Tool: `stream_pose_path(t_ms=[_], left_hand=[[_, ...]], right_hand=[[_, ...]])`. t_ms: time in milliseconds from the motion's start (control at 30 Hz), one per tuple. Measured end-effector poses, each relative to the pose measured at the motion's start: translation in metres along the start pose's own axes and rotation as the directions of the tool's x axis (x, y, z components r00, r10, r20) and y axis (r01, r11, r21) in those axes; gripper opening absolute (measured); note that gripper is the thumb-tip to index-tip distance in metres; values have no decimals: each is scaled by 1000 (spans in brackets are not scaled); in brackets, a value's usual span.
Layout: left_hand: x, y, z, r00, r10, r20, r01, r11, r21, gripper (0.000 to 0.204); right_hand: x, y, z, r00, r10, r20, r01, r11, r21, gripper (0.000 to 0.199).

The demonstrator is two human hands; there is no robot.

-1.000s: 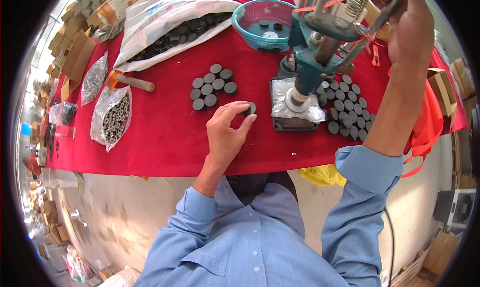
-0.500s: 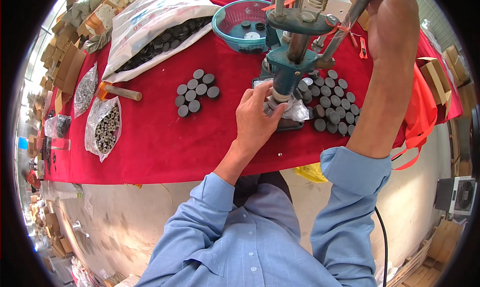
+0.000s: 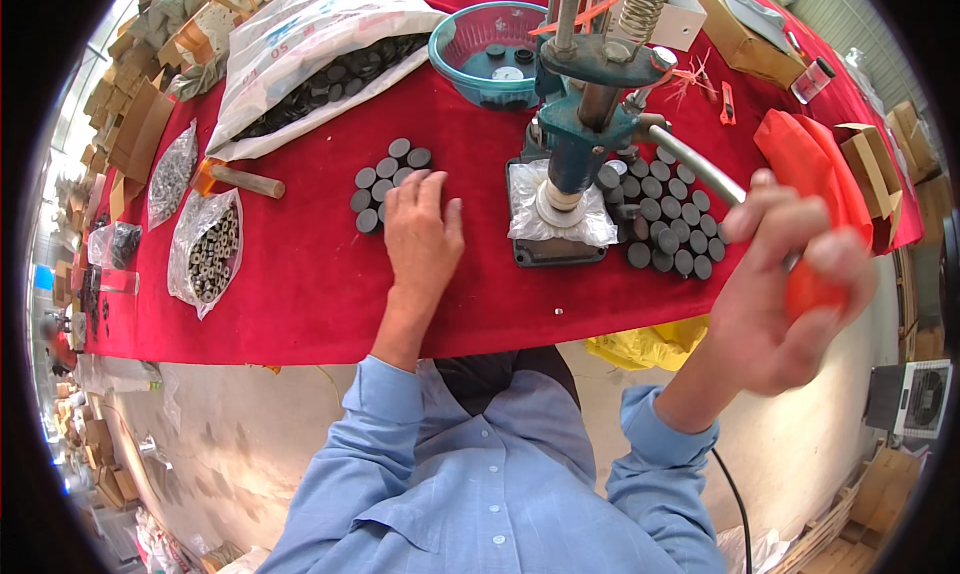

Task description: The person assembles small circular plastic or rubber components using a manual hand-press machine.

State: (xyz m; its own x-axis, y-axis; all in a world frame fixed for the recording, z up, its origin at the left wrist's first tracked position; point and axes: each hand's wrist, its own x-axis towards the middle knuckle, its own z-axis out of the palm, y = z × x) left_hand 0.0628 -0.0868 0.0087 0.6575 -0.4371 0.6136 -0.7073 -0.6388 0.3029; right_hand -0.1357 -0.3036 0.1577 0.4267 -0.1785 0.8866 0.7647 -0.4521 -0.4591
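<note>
Two hands at work. I see the left hand (image 3: 422,236) flat, fingers spread, on the red surface (image 3: 300,284), fingertips touching the small cluster of dark discs (image 3: 385,184) at its 12 o'clock. Right hand (image 3: 790,294) is clamped round the orange lever handle (image 3: 815,189) of the blue press (image 3: 585,134). More discs (image 3: 670,224) lie at the press's 4 o'clock.

Lt blue button-up shirt w/ long cuffed sleeves, bare hands (image 3: 424,236).

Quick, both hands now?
Left hand: open, flat on the red cloth by the grey discs.
Right hand: closed on the press lever.
</note>
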Motion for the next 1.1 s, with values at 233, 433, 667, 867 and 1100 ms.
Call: stream_pose_path(t_ms=[233, 433, 667, 867, 1100], left_hand=[[-4, -15, -7, 952, -239, 191, 262, 959, -106, 29], [-5, -17, -2, 984, -116, 135, 149, 950, -273, 28], [2, 61, -1, 996, -29, 88, 72, 846, -529, 46], [12, 82, 19, 989, 13, 147, 76, 810, -582, 57], [8, 81, 32, 998, -3, 68, 43, 800, -598, 63]], right_hand=[[-102, -1, 29, 967, 44, -250, -68, 994, -89, 38], [-55, -3, 18, 983, 8, -184, -25, 995, -94, 40], [45, 11, 0, 996, 64, -67, -65, 998, -8, 36], [79, 25, 0, 985, 156, -74, -157, 988, -2, 33], [38, 7, 10, 989, 55, -136, -56, 998, -4, 40]])
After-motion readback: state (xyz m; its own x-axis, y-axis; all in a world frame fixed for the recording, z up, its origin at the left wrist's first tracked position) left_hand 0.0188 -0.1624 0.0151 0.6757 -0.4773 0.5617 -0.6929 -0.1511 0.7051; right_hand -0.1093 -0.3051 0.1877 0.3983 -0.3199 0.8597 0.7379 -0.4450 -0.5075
